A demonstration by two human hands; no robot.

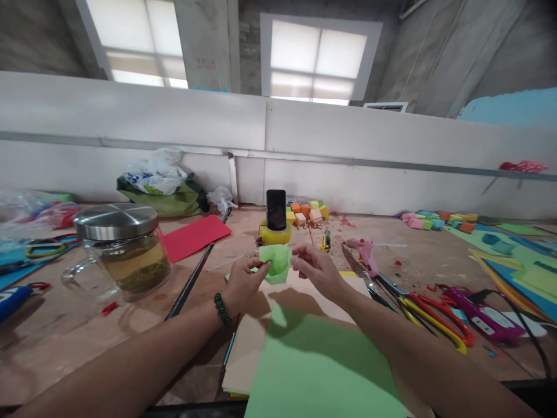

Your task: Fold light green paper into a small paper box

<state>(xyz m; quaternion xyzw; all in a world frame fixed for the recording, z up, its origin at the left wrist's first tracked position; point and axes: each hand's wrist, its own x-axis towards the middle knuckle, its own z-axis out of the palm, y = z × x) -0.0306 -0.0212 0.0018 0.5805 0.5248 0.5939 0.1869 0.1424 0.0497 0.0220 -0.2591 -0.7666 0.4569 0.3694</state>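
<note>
A small light-green foam piece [275,262], bent into a cup-like shape, is held up over the table between both hands. My left hand [245,283], with a green bead bracelet at the wrist, pinches its left side. My right hand [314,268] pinches its right side. Below the hands lies a large light-green foam sheet [319,366] on top of a beige sheet [248,354]. Behind the held piece a black phone [276,209] stands upright in a yellow tape roll [275,234].
A glass mug [126,255] with a metal lid stands at left beside a red sheet [195,236] and a long dark ruler [191,284]. Right of the hands lie a pink glue gun [366,253], scissors [429,316], a utility knife [326,239] and coloured foam sheets [517,267]. Small foam cubes [307,212] sit by the wall.
</note>
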